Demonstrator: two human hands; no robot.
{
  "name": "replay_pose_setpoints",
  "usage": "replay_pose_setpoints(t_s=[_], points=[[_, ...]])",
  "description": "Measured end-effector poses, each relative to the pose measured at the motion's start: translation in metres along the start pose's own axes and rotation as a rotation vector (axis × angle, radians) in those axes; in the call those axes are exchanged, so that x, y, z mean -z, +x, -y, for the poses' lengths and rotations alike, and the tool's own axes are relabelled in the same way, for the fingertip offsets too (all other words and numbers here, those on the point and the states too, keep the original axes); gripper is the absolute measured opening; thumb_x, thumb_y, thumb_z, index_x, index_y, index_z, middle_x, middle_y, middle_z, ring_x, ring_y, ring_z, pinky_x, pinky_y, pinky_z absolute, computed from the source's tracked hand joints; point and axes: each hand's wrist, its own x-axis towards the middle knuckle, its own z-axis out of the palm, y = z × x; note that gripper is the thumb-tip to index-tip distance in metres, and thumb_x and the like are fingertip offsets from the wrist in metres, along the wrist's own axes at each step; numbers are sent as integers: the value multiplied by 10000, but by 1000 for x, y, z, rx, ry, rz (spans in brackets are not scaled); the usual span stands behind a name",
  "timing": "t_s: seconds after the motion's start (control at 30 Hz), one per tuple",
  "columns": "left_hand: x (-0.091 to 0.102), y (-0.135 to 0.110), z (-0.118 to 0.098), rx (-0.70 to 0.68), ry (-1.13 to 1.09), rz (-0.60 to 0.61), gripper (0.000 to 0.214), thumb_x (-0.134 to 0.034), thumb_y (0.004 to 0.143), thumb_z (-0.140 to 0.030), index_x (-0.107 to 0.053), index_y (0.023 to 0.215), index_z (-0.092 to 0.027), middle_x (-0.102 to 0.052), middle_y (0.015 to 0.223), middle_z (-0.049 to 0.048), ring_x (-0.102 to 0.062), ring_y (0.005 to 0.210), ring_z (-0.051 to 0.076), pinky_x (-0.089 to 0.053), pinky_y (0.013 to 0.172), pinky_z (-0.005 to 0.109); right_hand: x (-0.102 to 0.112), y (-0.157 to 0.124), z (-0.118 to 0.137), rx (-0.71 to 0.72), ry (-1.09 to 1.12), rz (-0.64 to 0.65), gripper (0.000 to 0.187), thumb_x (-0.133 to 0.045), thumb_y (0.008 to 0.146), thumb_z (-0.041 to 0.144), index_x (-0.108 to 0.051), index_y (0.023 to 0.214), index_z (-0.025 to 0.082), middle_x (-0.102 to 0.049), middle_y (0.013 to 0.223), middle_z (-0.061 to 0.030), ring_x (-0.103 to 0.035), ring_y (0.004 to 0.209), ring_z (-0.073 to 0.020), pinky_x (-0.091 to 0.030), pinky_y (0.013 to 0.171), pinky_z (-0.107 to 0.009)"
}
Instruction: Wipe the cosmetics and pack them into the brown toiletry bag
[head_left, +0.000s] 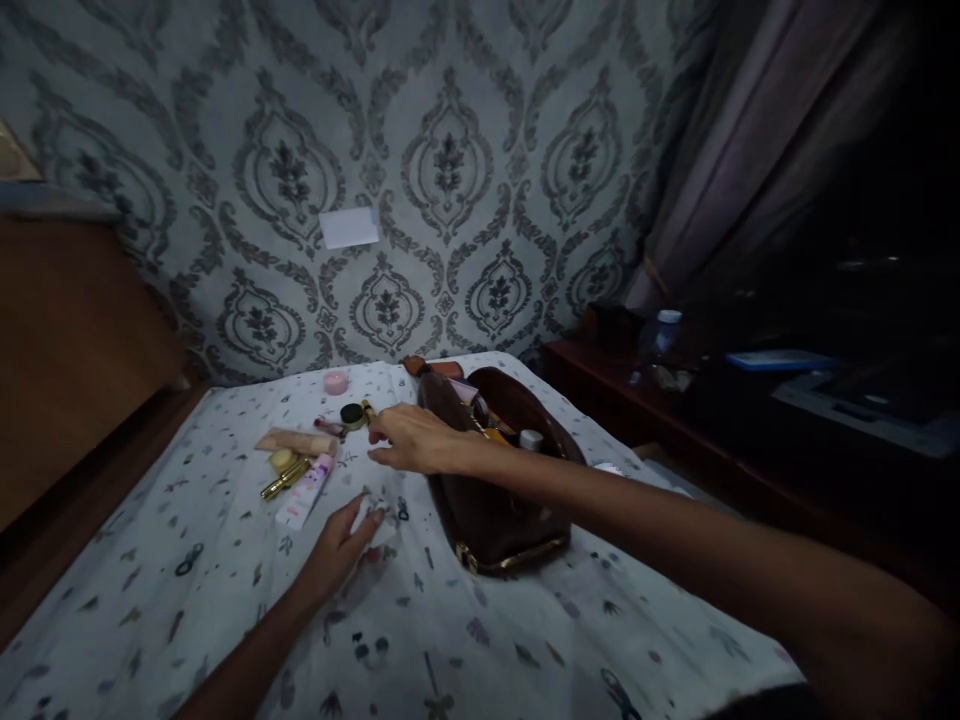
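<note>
My right hand [412, 438] reaches across an open brown cosmetic bag [499, 500] on the patterned bedsheet [225, 600]. Its fingers are stretched out toward a small dark round jar [352, 414] and hold nothing. My left hand [341, 550] lies flat on the sheet with its fingers spread, just below a pink and white tube [304, 492]. Beside the tube lie a gold lipstick [284, 478], a beige tube [296, 441] and a small yellow round pot [281, 458]. A pink round jar [335, 382] sits farther back. Several items stick up inside the bag.
A patterned wall with a white card [349, 227] rises behind the bed. A wooden headboard [67, 350] stands at the left. A dark side table [675, 400] with a bottle [664, 335] is at the right, under a curtain [750, 150].
</note>
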Motion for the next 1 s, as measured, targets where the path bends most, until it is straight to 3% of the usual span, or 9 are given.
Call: replay_pose_setpoints(t_s=[0.1, 0.3, 0.53, 0.73, 1.0], points=[[3, 1, 8, 7, -23, 84, 460, -543, 848, -594, -626, 963, -156, -645, 875, 51, -590, 791, 200, -514, 628, 270, -9, 48, 0, -39, -55, 128, 286, -649, 837, 307, -693, 1088, 178, -699, 1155, -104, -645, 1085, -252, -471, 750, -256], [10, 3, 11, -48, -19, 173, 408, -506, 886, -564, -525, 803, -165, -519, 732, -7, -533, 616, 121, -472, 579, 234, -42, 119, -6, -97, -162, 148, 249, -666, 816, 236, -702, 1045, 145, -696, 1157, -152, -664, 1062, -284, -514, 784, -304], [11, 5, 18, -82, -38, 196, 439, -461, 902, -592, -440, 742, -183, -448, 698, -25, -532, 583, 106, -432, 512, 206, -67, 176, -40, -163, -240, 65, 335, -585, 939, 345, -576, 1225, 170, -598, 1237, -95, -618, 1053, -225, -538, 882, -433], [13, 4, 12, -69, 1, 182, 408, -457, 905, -557, -405, 721, -197, -422, 623, -46, -527, 551, 108, -405, 524, 208, -79, 217, -54, -212, -224, 5, 340, -584, 940, 346, -570, 1233, 174, -593, 1242, -94, -618, 1047, -222, -542, 875, -432], [17, 5, 6, -70, 60, 195, 297, -463, 887, -443, -429, 721, -199, -470, 577, -38, -489, 515, 106, -344, 496, 202, -112, 264, -59, -221, -148, -114, 348, -588, 938, 346, -566, 1237, 170, -593, 1240, -94, -619, 1047, -224, -543, 873, -434]])
